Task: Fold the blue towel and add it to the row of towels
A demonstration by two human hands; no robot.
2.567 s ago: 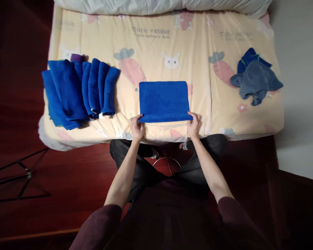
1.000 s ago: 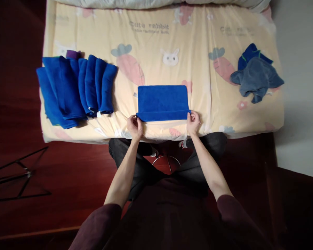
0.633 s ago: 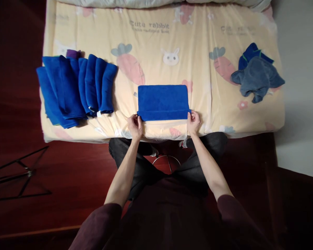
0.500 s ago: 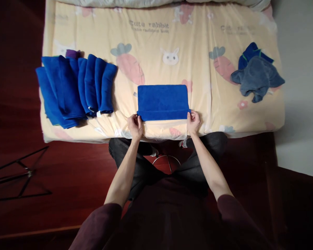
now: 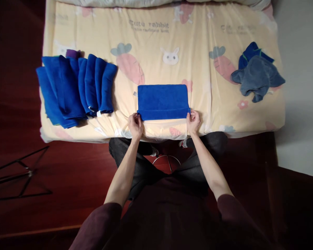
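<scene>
A blue towel [image 5: 162,99] lies flat on the bed in front of me as a folded rectangle, with a narrow strip turned up along its near edge. My left hand [image 5: 136,125] pinches the near left corner, at the end of that strip. At the opposite end, my right hand [image 5: 193,122] has thumb and fingers closed on the near right corner. The towel's far edge rests straight on the sheet, and a small pale tag shows beside its left side.
Several rolled or folded blue towels [image 5: 99,85] lie in a row at the left, a purple cloth [image 5: 73,53] behind them. A crumpled grey cloth [image 5: 258,78] and a dark blue one [image 5: 251,52] are at the right. A black metal stand [image 5: 28,172] is on the floor.
My left fingers have shifted slightly at the near left corner. The towel and my right hand are almost unchanged.
</scene>
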